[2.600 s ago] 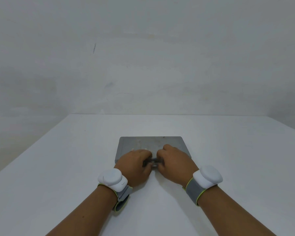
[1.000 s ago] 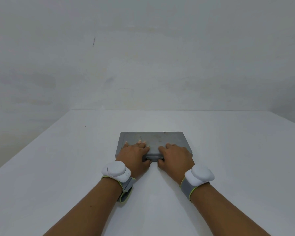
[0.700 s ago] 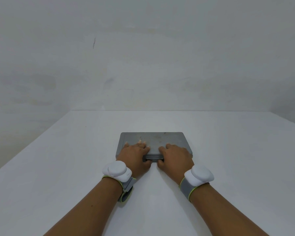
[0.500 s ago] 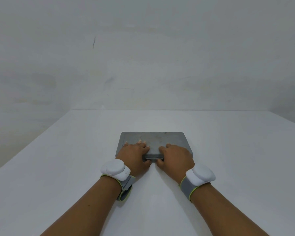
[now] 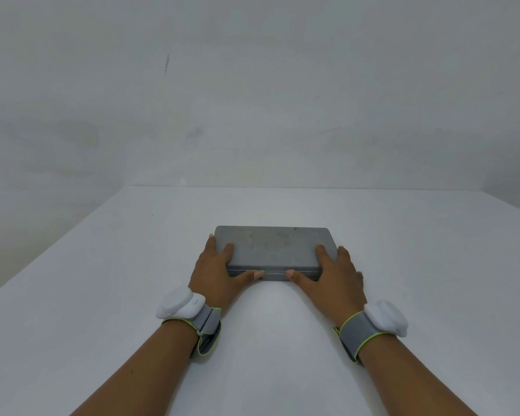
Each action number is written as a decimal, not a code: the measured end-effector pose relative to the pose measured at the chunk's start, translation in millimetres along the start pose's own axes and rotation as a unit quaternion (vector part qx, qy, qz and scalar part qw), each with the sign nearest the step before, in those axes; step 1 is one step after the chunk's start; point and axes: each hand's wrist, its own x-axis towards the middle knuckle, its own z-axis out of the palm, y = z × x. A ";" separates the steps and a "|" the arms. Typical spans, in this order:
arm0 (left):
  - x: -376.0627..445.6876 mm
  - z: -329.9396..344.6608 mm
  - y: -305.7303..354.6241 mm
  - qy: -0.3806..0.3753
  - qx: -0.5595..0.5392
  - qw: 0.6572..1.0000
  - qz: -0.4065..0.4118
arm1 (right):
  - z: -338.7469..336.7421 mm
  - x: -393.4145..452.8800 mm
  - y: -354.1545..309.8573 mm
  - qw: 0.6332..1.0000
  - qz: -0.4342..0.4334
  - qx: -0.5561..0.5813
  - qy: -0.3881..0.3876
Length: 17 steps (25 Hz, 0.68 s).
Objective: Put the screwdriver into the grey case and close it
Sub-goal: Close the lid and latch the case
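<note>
The grey case (image 5: 272,246) lies flat on the white table with its lid down. My left hand (image 5: 215,273) grips its near left corner, fingers on the lid and thumb against the front edge. My right hand (image 5: 332,274) grips the near right corner the same way. No screwdriver is in view.
The white table (image 5: 403,250) stretches around the case on all sides, with its left edge running diagonally and a plain grey wall behind. Each of my wrists carries a white sensor on a grey band.
Both hands slid apart from the middle of the case's front edge, where the latch is, out to its two near corners. The case stays flat in the same place.
</note>
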 end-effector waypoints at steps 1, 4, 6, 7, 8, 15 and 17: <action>0.8 1.5 -0.9 0.008 -0.003 1.000 0.000 | 1.0 0.9 -0.1 1.000 -0.004 0.016 0.009; 8.9 3.6 -3.3 0.004 0.000 1.000 -0.003 | 2.8 6.4 -1.2 0.999 -0.011 0.037 0.025; 16.6 4.0 -3.3 -0.007 0.011 1.000 -0.001 | 4.0 12.9 -2.7 0.999 -0.017 0.024 0.036; 21.9 5.2 -3.9 -0.011 0.016 1.000 0.000 | 5.8 17.6 -3.4 0.999 -0.019 0.020 0.040; 26.5 6.2 -4.1 -0.011 0.017 1.000 0.001 | 7.1 21.5 -4.1 0.999 -0.020 0.022 0.043; 66.8 15.1 -6.2 -0.014 0.028 0.999 0.020 | 13.1 64.3 -2.0 0.998 -0.022 0.041 0.039; 83.0 19.9 -7.6 -0.013 0.025 0.999 0.024 | 15.8 81.9 -0.9 0.998 -0.025 0.043 0.036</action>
